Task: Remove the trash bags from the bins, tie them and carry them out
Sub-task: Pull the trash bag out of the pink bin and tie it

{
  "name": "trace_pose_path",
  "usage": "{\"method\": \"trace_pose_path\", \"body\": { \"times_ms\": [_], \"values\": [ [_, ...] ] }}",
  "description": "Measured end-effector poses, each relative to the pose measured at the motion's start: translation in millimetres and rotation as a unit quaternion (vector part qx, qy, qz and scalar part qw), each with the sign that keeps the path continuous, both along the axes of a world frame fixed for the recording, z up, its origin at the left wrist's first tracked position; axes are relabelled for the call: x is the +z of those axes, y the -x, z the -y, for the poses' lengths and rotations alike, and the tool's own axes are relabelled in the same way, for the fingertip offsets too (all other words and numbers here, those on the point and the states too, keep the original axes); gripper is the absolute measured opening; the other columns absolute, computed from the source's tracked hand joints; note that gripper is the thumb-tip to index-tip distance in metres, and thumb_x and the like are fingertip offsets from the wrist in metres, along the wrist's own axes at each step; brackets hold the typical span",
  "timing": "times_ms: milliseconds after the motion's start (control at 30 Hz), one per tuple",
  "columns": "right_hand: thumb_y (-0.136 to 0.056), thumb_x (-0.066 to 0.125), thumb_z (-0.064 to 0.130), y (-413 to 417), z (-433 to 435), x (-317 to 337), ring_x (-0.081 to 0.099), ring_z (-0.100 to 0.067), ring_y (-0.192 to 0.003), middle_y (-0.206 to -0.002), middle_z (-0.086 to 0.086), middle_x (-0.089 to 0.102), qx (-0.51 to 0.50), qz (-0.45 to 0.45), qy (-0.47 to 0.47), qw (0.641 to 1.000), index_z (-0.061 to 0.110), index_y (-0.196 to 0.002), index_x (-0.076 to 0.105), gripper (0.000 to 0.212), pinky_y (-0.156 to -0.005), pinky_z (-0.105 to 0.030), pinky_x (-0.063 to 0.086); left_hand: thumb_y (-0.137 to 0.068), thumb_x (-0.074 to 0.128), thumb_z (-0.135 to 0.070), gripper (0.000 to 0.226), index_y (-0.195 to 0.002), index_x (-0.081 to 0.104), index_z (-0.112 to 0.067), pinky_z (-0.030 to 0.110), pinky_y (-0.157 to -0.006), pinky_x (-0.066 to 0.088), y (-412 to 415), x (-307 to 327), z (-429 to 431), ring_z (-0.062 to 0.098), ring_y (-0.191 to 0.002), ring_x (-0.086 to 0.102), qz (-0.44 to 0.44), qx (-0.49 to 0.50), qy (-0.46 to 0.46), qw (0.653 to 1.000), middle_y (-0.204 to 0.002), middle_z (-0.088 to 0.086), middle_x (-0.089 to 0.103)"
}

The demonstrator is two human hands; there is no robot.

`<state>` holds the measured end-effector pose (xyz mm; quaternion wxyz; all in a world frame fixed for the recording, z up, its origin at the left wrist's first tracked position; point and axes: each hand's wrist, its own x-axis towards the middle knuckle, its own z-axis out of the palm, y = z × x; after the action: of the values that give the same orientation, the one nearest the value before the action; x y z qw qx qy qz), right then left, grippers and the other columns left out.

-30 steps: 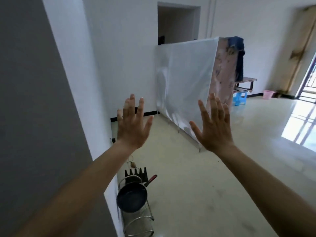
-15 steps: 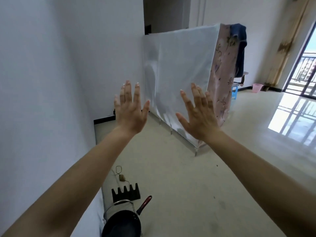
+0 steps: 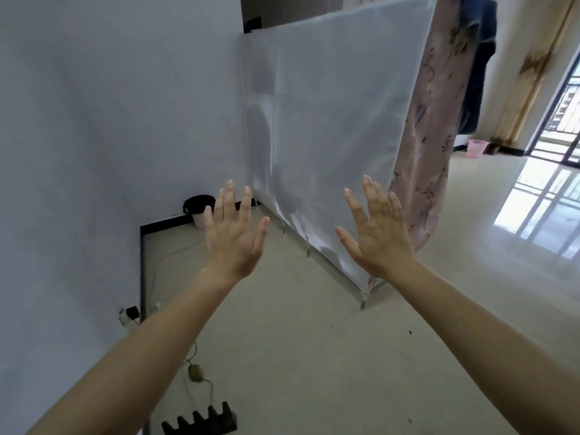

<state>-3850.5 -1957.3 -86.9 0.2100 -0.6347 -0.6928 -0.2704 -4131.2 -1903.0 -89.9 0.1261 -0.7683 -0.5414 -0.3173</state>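
A small bin (image 3: 198,221) lined with a black trash bag (image 3: 198,204) stands on the floor against the white wall, in the corner by the wardrobe. Part of it is hidden behind my left hand. A second, pink bin (image 3: 477,148) stands far off at the right, near the balcony door. My left hand (image 3: 233,235) and my right hand (image 3: 376,233) are both raised in front of me, backs toward the camera, fingers straight and spread. Neither hand holds or touches anything.
A fabric wardrobe (image 3: 332,130) with a floral curtain and a dark garment over it stands ahead. A white wall (image 3: 94,152) runs along my left. A cable, a wall plug (image 3: 130,313) and a black notched rack (image 3: 201,422) lie along the wall's foot.
The view has moved forward and turned left. The black-lined bin has come into sight in the corner, and the frying pan has dropped out of view. Both hands stay raised and spread.
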Motion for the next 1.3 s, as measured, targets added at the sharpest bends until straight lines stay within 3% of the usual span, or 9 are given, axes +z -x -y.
{"method": "trace_pose_path", "body": {
  "times_ms": [133, 333, 533, 700, 1000, 1300],
  "values": [
    [-0.095, 0.034, 0.058, -22.9, -142.9, -6.9, 0.017, -0.036, -0.150, -0.163, -0.020, 0.014, 0.034, -0.025, 0.016, 0.999, 0.017, -0.156, 0.024, 0.074, -0.121, -0.053, 0.012, -0.099, 0.030, -0.052, 0.068, -0.153, 0.032, -0.010, 0.063, -0.112, 0.029, -21.0, -8.9, -116.1, 0.037, -0.147, 0.025, -0.013, 0.039, 0.015, 0.999, -0.161, 0.020, 0.023],
    [-0.096, 0.035, 0.057, -28.2, -329.1, 12.3, 0.013, -0.036, -0.151, -0.164, -0.020, 0.011, 0.085, -0.073, 0.032, 0.993, 0.017, -0.157, 0.021, 0.073, -0.121, -0.055, 0.013, -0.100, 0.026, -0.055, 0.070, -0.155, 0.028, -0.011, 0.062, -0.114, 0.026, -16.8, 27.3, -259.4, 0.038, -0.148, 0.023, -0.030, 0.096, 0.007, 0.995, -0.163, 0.019, 0.020],
    [-0.097, 0.037, 0.055, 31.5, -477.1, 6.0, 0.015, -0.038, -0.150, -0.165, -0.020, 0.008, 0.139, -0.120, 0.066, 0.981, 0.017, -0.157, 0.019, 0.073, -0.121, -0.055, 0.014, -0.101, 0.028, -0.052, 0.068, -0.154, 0.028, -0.010, 0.061, -0.113, 0.028, 30.4, 21.5, -369.7, 0.039, -0.147, 0.024, -0.023, 0.159, 0.006, 0.987, -0.162, 0.020, 0.021],
    [-0.097, 0.048, 0.050, 101.4, -618.3, 2.5, 0.016, -0.037, -0.150, -0.165, -0.018, 0.009, 0.203, -0.067, 0.056, 0.975, 0.018, -0.158, 0.019, 0.075, -0.120, -0.055, 0.014, -0.100, 0.028, -0.052, 0.069, -0.155, 0.026, -0.010, 0.061, -0.114, 0.027, 78.7, 17.2, -503.6, 0.040, -0.146, 0.025, 0.005, 0.175, 0.007, 0.984, -0.162, 0.021, 0.020],
    [-0.096, 0.041, 0.052, 173.6, -852.2, 39.9, 0.019, -0.036, -0.150, -0.165, -0.020, 0.010, 0.179, -0.073, 0.045, 0.980, 0.017, -0.158, 0.020, 0.074, -0.122, -0.054, 0.015, -0.099, 0.023, -0.055, 0.072, -0.156, 0.024, -0.011, 0.057, -0.113, 0.028, 157.3, 43.7, -736.8, 0.040, -0.146, 0.025, 0.024, 0.172, 0.028, 0.984, -0.163, 0.020, 0.018],
    [-0.098, 0.033, 0.056, 205.4, -1067.8, 4.1, 0.015, -0.035, -0.151, -0.165, -0.020, 0.006, 0.164, -0.087, 0.061, 0.981, 0.018, -0.159, 0.014, 0.074, -0.122, -0.054, 0.012, -0.098, 0.016, -0.060, 0.074, -0.158, 0.017, -0.016, 0.058, -0.118, 0.021, 199.6, 15.5, -954.6, 0.038, -0.149, 0.018, -0.006, 0.177, 0.066, 0.982, -0.165, 0.017, 0.010]
  ]
}}
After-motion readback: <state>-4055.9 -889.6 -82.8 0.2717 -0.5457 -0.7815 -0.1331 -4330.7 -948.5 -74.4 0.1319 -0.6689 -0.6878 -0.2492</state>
